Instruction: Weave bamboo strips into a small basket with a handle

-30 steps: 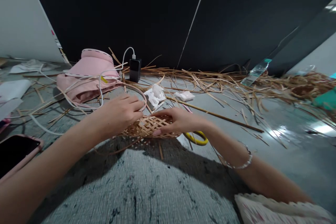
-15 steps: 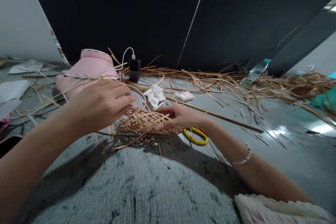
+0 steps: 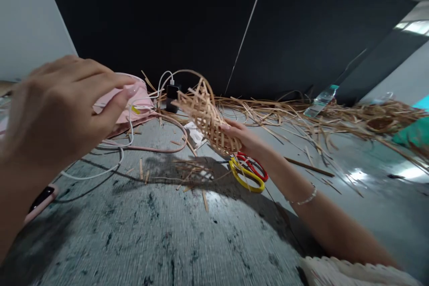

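My right hand [image 3: 243,137] grips the side of a woven basket piece [image 3: 211,123] made of pale flat strips, tilted up above the floor. Loose strip ends stick out at its upper left, and a thin strip arcs over it. My left hand [image 3: 77,94] is raised at the left, apart from the weaving, with thumb and forefinger pressed together; whatever is between them cannot be made out. Behind that hand lies a pink visor [image 3: 142,94]. Scissors with yellow and red handles [image 3: 247,180] rest just below my right hand.
A black power bank [image 3: 172,98] with a white cable stands by the dark panel. Loose strips [image 3: 268,107] line its base, with a bottle [image 3: 321,100] at right. White tissue [image 3: 195,133] and a pink-edged phone [image 3: 43,200] lie on the floor [image 3: 187,241].
The woven piece has been lifted and tilted up in my right hand. My left hand has moved away from it, left and up. More of the scissors and phone now shows.
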Tool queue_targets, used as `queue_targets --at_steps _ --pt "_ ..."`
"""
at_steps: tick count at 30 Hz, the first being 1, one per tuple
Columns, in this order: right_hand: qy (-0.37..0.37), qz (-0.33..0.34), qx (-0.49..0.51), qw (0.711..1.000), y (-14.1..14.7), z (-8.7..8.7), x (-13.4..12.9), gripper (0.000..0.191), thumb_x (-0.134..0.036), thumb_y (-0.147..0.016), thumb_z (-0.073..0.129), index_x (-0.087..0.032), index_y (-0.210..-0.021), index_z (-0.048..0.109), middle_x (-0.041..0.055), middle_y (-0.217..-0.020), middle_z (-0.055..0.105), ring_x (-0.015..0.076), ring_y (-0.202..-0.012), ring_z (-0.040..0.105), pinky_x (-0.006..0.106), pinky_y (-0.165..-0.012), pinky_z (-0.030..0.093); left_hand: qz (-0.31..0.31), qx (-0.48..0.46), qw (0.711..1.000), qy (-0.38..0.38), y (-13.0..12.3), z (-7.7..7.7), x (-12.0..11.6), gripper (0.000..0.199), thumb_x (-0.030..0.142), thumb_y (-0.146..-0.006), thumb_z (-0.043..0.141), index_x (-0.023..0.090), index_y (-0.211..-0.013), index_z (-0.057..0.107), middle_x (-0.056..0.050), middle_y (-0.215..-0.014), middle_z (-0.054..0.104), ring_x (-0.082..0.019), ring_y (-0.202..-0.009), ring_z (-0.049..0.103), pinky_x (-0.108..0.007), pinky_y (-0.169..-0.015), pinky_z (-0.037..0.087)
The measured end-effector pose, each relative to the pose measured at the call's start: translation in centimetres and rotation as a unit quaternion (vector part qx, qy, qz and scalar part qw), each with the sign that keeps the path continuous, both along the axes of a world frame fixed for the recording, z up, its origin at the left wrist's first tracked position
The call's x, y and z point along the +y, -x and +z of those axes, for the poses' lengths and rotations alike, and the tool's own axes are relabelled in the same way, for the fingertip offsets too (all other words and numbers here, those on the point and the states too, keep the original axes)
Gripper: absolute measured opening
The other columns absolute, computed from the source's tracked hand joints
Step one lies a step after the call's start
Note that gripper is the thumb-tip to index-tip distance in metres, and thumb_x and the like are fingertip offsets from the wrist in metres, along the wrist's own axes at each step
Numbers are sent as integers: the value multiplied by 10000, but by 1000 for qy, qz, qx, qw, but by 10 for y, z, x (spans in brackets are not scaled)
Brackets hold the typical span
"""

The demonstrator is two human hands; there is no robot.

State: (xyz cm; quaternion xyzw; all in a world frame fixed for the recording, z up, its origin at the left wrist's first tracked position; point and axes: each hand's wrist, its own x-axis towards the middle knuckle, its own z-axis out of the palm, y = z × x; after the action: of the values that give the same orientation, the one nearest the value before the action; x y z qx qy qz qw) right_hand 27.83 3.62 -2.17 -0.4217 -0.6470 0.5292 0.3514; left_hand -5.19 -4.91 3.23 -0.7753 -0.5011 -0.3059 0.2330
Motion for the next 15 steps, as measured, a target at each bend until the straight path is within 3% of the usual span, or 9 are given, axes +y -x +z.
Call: queue_targets --at_steps 3,7,11,12,15 --pt "-15 -43 42 998 2 -3 8 523 -549 -795 567 -257 -1228 541 56 -1167 669 227 -1033 646 320 -788 552 58 8 997 -53 -7 8 -4 367 351 -964 341 199 -1207 570 -39 -1166 592 -265 -1124 518 -408 -1003 389" --pt "-33 -78 79 993 12 1 5 540 -608 -762 555 -261 -1176 535 49 -1219 639 237 -1074 628 317 -788 548 21 -9 999 -33 -19 10 -3 370 330 -968 336 140 -1136 605 -81 -1137 628 -249 -1072 552 -406 -958 421" --pt "-33 -89 96 991 31 6 -13 553 -576 -684 654 -251 -1119 556 58 -1152 669 254 -1015 651 316 -728 555 -46 -143 981 126 -33 -12 12 334 383 -927 444 169 -1107 627 -68 -1033 701 -204 -895 643 -352 -803 512" --pt "-33 -92 101 990 36 8 -17 542 -556 -676 671 -250 -1110 563 58 -1131 677 253 -999 656 312 -718 556 -57 -140 974 171 -36 -17 15 346 403 -922 449 173 -1109 629 -72 -1056 700 -210 -914 647 -356 -810 511" --pt "-38 -109 113 987 48 15 -12 483 -502 -682 694 -248 -1078 584 51 -1096 687 242 -959 666 305 -705 557 -69 -118 969 206 -41 -22 17 370 399 -908 475 151 -1146 614 -104 -1123 686 -236 -995 638 -365 -835 498"
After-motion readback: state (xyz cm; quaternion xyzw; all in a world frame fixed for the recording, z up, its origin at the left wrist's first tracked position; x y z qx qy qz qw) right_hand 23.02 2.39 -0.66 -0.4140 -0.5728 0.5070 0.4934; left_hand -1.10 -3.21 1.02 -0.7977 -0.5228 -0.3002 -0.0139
